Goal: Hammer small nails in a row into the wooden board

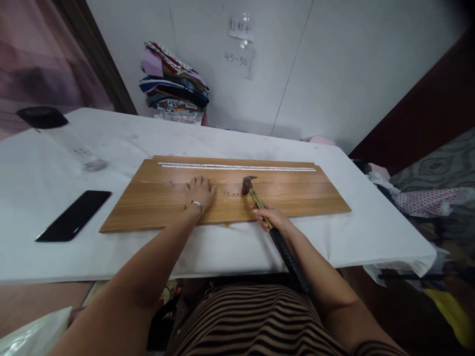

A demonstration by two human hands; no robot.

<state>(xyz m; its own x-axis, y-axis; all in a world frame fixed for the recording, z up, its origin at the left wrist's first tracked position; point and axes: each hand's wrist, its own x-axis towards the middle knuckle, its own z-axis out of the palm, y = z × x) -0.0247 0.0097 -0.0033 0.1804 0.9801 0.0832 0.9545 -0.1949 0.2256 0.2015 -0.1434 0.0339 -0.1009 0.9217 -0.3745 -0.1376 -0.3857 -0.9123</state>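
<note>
A long wooden board [141,202] lies across a white table [230,247]. My left hand [200,190] lies flat on the board with its fingers stretched out, a bracelet on the wrist. My right hand [270,218] is closed round the shaft of a claw hammer [249,184], whose head rests on the board beside a short row of small nails [232,193]. The hammer's black grip runs back under my forearm. A thin metal ruler [237,167] lies along the board's far edge.
A black phone [74,215] lies on the table to the left. A clear container with a black lid [55,129] lies on its side at the far left. Folded cloth [173,84] is stacked against the wall. Patterned fabrics [426,198] are heaped on the right.
</note>
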